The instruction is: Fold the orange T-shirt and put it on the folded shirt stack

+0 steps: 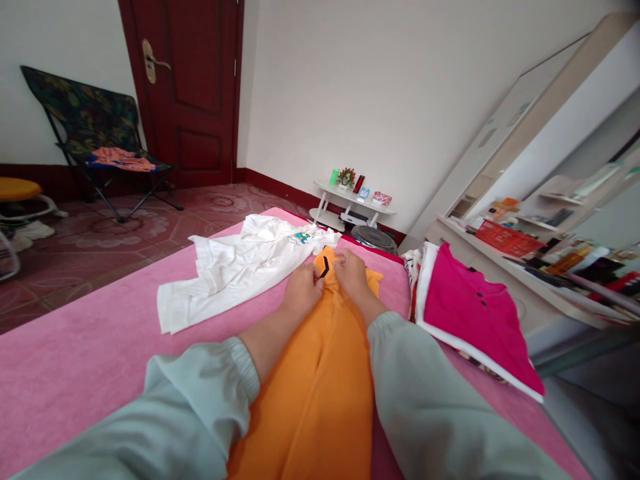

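Note:
An orange garment [320,380], probably a shirt, stretches over the pink bed cover [75,373] toward me. Its far end carries a black chevron mark. My left hand [304,290] pinches the cloth at the left of that mark, with the fingers closed. Close by on the right, my right hand [351,272] also has its fingers closed on the orange cloth. The fabric bunches between both hands. To the left lies a crumpled white shirt [240,260] with a small green and blue print near its far end.
A stack of folded clothes topped by a magenta shirt [470,303] sits on the right. Beyond it stands a dressing table with a red basket [510,238]. A low white shelf [350,195] is at the wall. A camping chair [95,120] stands near the dark red door [195,80].

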`<state>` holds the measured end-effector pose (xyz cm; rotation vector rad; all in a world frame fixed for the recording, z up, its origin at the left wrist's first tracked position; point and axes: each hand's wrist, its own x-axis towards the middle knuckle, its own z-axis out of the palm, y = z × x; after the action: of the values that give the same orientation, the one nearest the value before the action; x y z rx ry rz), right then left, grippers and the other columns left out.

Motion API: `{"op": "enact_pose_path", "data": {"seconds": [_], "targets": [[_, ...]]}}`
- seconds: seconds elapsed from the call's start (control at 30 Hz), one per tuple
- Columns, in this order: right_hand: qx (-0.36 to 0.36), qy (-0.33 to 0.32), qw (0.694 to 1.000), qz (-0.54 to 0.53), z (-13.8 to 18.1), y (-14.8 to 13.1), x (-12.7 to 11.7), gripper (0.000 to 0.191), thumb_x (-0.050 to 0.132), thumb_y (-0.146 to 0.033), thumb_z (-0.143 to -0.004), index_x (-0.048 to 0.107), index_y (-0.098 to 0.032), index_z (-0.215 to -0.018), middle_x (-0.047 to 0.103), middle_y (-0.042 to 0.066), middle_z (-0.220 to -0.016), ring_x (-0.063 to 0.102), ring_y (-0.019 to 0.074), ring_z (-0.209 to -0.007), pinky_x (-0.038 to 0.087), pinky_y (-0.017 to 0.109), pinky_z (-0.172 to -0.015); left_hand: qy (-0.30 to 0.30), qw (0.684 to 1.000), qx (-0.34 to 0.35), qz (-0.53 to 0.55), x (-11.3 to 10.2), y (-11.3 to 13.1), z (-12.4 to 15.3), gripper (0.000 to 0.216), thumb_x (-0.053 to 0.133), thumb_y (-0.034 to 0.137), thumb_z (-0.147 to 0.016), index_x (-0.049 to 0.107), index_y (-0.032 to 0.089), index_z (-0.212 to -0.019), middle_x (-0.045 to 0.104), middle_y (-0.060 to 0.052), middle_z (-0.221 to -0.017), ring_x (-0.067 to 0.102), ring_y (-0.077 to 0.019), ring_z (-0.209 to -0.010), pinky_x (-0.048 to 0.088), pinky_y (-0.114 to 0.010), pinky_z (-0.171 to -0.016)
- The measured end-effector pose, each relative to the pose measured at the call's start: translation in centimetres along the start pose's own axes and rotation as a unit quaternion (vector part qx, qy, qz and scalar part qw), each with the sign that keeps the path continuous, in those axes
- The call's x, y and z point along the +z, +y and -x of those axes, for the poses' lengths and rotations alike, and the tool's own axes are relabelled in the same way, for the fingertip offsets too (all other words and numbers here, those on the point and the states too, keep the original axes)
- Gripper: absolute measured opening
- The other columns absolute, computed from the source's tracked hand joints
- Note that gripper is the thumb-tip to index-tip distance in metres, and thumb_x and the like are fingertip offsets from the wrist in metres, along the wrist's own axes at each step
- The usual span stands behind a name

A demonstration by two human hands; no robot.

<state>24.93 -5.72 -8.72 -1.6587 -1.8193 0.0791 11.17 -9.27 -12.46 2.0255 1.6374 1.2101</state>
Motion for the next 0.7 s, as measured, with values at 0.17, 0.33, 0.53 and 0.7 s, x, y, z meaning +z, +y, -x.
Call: {"op": "enact_pose_path", "data": {"seconds": [0.17,0.33,0.53,0.7], "targets": [[0.044,-0.049,0.998,-0.014,-1.1,0.7,2.5,0.013,0.057,-0.01,-0.068,0.067,-0.013,-0.076,0.068,0.007,-0.074,0.062,0.0184,-0.074,0.045,0.027,-0.072,0.01,0.999,0.034,0.03,-0.5,0.5,0.2,0.002,0.056,0.019,-0.077,0.057,0.018,-0.077,0.06,-0.005,-0.08,0.058,-0.0183,-0.076,0.045,-0.028,-0.069],[0.033,-0.033,0.997,-0.057,-0.3,1.7,1.8,0.031,0.046,-0.008,-0.073,0.065,-0.013,-0.097,0.07,0.005,-0.089,0.064,0.0127,-0.079,0.047,0.021,-0.071,-0.017,0.989,0.14,0.051,-0.8,1.1,0.5,0.011,0.053,0.021,-0.081,0.059,0.019,-0.089,0.06,-0.006,-0.094,0.057,-0.0197,-0.093,0.044,-0.03,-0.084],[0.076,0.035,0.996,0.034,0.2,5.6,-3.7,0.033,0.044,-0.012,-0.076,0.068,-0.016,-0.097,0.069,0.007,-0.102,0.063,0.0161,-0.093,0.046,0.025,-0.083,-0.048,0.983,0.175,-0.023,-0.7,1.2,0.7,0.022,0.059,0.027,-0.078,0.065,0.018,-0.097,0.059,-0.01,-0.106,0.054,-0.0247,-0.101,0.043,-0.036,-0.09],[0.142,0.024,0.982,0.118,-0.6,9.6,-6.0,0.033,0.055,-0.017,-0.071,0.069,-0.016,-0.101,0.071,0.007,-0.097,0.065,0.0185,-0.087,0.047,0.025,-0.075,-0.081,0.941,0.329,0.016,-1.8,3.4,2.1,0.026,0.048,0.029,-0.088,0.066,0.022,-0.105,0.055,-0.007,-0.124,0.048,-0.0223,-0.117,0.033,-0.038,-0.104]]}}
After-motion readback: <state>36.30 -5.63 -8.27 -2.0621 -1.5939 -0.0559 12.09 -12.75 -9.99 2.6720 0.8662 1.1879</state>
